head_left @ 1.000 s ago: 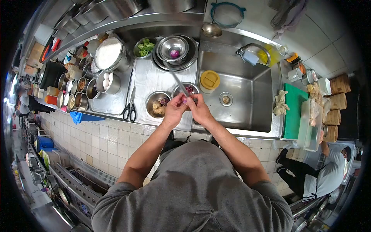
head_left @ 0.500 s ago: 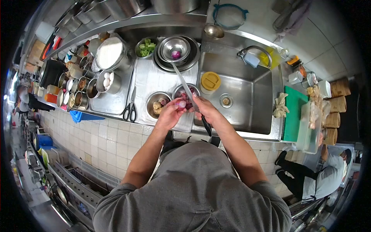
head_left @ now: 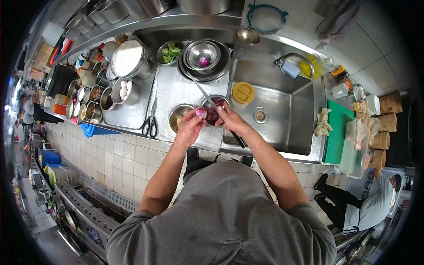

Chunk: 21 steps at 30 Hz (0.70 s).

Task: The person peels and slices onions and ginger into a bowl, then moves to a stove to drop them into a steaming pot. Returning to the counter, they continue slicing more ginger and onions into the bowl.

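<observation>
Pinching a small purple shallot [head_left: 201, 113] in the fingertips of the left hand [head_left: 190, 126], just left of centre frame. Gripping a knife [head_left: 204, 93] in the right hand [head_left: 229, 121], fist closed round the handle, black butt poking out toward lower right. Lying with its long axis from upper left to lower right, tip up near the stacked steel bowls [head_left: 218, 55]. Holding the blade just right of the shallot, close beside it; hard to tell whether touching. Working with both hands almost together over the bowl of purple shallots [head_left: 219, 98]. Flanked by a second bowl [head_left: 173, 114] and scissors [head_left: 150, 123] to the left, sink [head_left: 282, 110] to the right.
</observation>
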Each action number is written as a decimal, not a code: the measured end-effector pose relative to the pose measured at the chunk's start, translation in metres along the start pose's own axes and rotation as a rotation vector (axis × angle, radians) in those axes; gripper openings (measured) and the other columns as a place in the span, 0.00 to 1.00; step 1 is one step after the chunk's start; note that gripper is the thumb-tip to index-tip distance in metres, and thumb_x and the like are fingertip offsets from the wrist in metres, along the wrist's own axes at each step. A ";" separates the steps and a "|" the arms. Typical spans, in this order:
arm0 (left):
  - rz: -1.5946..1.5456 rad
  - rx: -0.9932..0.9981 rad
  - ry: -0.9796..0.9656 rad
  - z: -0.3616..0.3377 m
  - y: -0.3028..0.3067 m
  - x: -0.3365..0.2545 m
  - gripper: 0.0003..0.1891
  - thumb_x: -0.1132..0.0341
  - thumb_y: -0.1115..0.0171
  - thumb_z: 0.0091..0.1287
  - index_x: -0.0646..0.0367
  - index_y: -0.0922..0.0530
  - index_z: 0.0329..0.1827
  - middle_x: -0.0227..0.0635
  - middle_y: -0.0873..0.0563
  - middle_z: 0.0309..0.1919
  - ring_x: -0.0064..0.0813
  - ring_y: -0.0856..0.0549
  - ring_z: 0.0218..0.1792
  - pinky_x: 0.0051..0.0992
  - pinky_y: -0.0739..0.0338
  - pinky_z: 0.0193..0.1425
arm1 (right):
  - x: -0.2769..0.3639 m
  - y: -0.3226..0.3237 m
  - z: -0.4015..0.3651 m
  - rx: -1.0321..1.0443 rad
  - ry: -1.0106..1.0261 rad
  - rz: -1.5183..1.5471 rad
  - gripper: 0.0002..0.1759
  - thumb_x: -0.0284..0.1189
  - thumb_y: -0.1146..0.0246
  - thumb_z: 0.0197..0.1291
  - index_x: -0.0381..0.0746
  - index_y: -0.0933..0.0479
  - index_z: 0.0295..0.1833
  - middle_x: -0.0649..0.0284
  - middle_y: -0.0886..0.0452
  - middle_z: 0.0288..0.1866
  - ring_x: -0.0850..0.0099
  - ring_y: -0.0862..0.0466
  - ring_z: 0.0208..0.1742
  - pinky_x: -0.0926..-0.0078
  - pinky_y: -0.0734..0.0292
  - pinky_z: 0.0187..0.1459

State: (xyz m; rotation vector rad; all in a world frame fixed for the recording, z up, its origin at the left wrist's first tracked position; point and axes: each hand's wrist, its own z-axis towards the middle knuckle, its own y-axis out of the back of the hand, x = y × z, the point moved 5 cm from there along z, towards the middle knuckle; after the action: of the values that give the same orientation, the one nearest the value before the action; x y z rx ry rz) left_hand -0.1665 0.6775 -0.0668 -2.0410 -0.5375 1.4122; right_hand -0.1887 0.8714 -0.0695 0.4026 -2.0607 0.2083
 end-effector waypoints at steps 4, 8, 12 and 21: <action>0.001 -0.050 -0.007 0.003 -0.001 0.000 0.15 0.73 0.35 0.75 0.62 0.19 0.62 0.33 0.11 0.45 0.21 0.14 0.37 0.22 0.18 0.44 | 0.019 -0.003 -0.012 0.030 0.217 -0.144 0.38 0.50 0.51 0.83 0.41 0.48 0.87 0.50 0.17 0.63 0.71 0.14 0.43 0.72 0.17 0.49; -0.006 0.001 -0.008 0.007 0.002 0.006 0.12 0.72 0.35 0.75 0.61 0.18 0.59 0.33 0.11 0.45 0.21 0.14 0.39 0.22 0.18 0.44 | 0.029 -0.015 -0.034 0.060 0.510 -0.231 0.35 0.45 0.46 0.81 0.41 0.42 0.85 0.49 0.29 0.80 0.59 0.28 0.79 0.67 0.34 0.76; 0.010 0.000 0.012 0.007 -0.008 0.007 0.10 0.71 0.34 0.75 0.59 0.18 0.57 0.33 0.11 0.45 0.22 0.13 0.40 0.22 0.17 0.44 | 0.033 -0.017 -0.044 0.073 0.417 -0.316 0.34 0.41 0.45 0.80 0.44 0.42 0.85 0.51 0.32 0.82 0.63 0.30 0.80 0.69 0.35 0.77; 0.085 0.071 0.036 0.010 -0.007 0.006 0.16 0.73 0.32 0.72 0.60 0.18 0.62 0.32 0.11 0.45 0.23 0.13 0.41 0.24 0.18 0.45 | 0.023 -0.009 -0.044 0.058 0.221 0.051 0.27 0.45 0.46 0.82 0.48 0.29 0.79 0.64 0.15 0.47 0.78 0.19 0.47 0.78 0.22 0.53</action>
State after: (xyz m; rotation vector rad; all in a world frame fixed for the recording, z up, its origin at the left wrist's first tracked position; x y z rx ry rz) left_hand -0.1738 0.6885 -0.0690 -2.0499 -0.3845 1.4205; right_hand -0.1602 0.8719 -0.0276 0.3466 -1.8520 0.3294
